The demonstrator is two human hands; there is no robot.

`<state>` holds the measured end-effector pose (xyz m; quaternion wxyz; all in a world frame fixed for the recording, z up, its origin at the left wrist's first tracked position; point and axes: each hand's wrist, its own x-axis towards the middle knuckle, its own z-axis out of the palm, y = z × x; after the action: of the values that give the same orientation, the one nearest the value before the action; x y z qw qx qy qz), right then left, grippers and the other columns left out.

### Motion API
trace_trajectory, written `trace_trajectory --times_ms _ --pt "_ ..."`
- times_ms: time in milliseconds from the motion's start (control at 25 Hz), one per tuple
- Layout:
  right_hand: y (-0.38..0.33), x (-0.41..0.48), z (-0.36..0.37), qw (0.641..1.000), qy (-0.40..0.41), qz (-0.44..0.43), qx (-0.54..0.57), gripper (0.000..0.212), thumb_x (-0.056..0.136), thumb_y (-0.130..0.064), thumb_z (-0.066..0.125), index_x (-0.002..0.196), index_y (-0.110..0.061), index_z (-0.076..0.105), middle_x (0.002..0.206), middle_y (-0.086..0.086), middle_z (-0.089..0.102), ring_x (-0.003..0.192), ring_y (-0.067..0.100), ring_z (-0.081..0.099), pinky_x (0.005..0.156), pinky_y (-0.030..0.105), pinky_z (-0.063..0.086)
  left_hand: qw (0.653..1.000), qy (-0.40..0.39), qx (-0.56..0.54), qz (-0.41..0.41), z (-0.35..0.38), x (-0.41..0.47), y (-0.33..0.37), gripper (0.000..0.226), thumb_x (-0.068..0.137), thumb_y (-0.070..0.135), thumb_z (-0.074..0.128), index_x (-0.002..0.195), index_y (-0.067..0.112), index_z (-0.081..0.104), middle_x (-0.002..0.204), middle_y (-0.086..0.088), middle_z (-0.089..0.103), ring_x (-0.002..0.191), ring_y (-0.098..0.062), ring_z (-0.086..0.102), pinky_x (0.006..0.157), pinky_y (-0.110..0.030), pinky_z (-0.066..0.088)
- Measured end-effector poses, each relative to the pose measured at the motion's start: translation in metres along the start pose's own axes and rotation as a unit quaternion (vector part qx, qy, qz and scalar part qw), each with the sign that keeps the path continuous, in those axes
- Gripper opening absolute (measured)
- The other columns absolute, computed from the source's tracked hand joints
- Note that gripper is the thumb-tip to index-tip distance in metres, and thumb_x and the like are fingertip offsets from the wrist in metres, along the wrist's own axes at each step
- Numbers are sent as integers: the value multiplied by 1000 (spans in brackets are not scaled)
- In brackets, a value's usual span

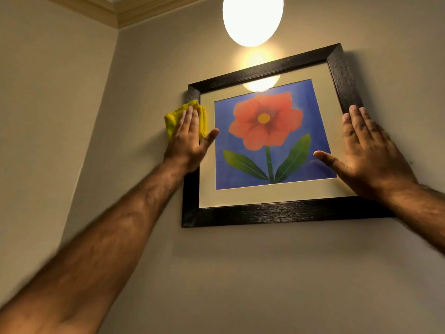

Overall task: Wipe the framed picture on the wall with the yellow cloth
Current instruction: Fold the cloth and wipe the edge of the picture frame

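Observation:
A framed picture (284,212) hangs on the beige wall: a black wooden frame, a cream mat, and a red flower on blue. My left hand (190,138) lies flat on a folded yellow cloth (174,116), pressing it against the frame's left side near the upper corner. The cloth sticks out above and to the left of my fingers. My right hand (368,153) rests flat and open on the frame's right side, thumb spread over the glass. The frame hangs tilted, its right side higher.
A glowing white globe lamp (252,19) hangs just above the frame's top edge and reflects in the glass. The room corner and a ceiling moulding (115,18) are at the upper left. Bare wall surrounds the frame.

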<state>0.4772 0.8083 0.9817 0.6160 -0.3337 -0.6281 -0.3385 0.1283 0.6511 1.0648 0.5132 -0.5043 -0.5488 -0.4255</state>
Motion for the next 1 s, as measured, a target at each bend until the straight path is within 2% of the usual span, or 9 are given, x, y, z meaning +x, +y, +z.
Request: trace_trajectory --times_ms 120,240,520,680,840,1000 --pt "1 0 3 1000 7 -4 -4 112 86 -84 18 163 -4 7 173 12 0 161 23 2 129 42 8 1000 -3 -11 -2 0 22 -10 96 92 77 17 163 14 5 174 -5 2 161 -23 2 131 -43 5" --pt "0 1 5 1000 12 -6 -4 112 86 -84 19 162 -2 10 173 14 4 161 26 6 129 44 10 999 10 -26 16 5 -6 -14 103 86 82 11 163 14 6 174 -5 4 161 -23 4 131 -44 10" --pt "0 1 3 1000 9 -6 2 112 87 -84 20 162 -3 9 173 14 4 161 26 5 129 44 11 998 15 -18 56 22 -170 -14 92 96 73 23 163 12 9 174 -6 4 161 -19 0 130 -47 17" --pt "1 0 4 1000 17 -7 1 113 86 -85 18 161 -1 12 172 16 7 160 28 8 129 47 14 999 -30 25 30 28 -248 -6 92 97 73 19 163 12 2 174 -4 -3 161 -23 1 129 -52 20" --pt "0 2 3 1000 13 -9 5 114 86 -86 18 161 0 12 172 17 7 160 29 9 129 48 15 998 -53 21 21 22 -240 -2 94 95 76 14 163 12 3 174 -5 -4 161 -21 -2 130 -51 17" --pt "-1 1 3 1000 7 -8 1 113 86 -85 17 162 -2 9 173 14 4 161 27 6 129 44 11 999 -46 -5 9 8 -147 -4 108 85 85 3 163 11 3 173 -6 -5 161 -21 -5 132 -41 6"
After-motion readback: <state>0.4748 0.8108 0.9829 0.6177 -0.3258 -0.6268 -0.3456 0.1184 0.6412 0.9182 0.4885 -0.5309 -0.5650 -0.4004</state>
